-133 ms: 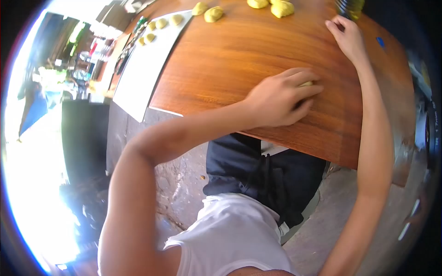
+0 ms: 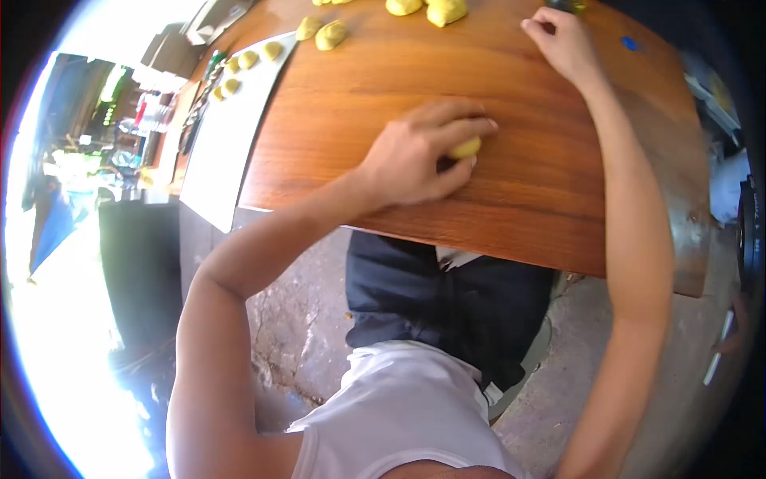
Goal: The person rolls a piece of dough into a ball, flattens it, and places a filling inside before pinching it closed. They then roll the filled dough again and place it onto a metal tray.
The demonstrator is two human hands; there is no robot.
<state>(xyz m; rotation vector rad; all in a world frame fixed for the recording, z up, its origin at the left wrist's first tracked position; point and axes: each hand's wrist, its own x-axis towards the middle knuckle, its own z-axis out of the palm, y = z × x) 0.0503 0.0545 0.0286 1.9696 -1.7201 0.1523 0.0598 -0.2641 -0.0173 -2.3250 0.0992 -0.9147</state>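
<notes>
On the wooden table [image 2: 542,191], the left hand [image 2: 423,156] cups a yellow dough ball [image 2: 465,148] between thumb and fingers.

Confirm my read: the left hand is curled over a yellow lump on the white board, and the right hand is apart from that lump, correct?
Not quite: the surface is wrong. The head view shows the left hand curled over the yellow lump on the brown wooden table, not on the white board. The right hand is apart from it.
</notes>
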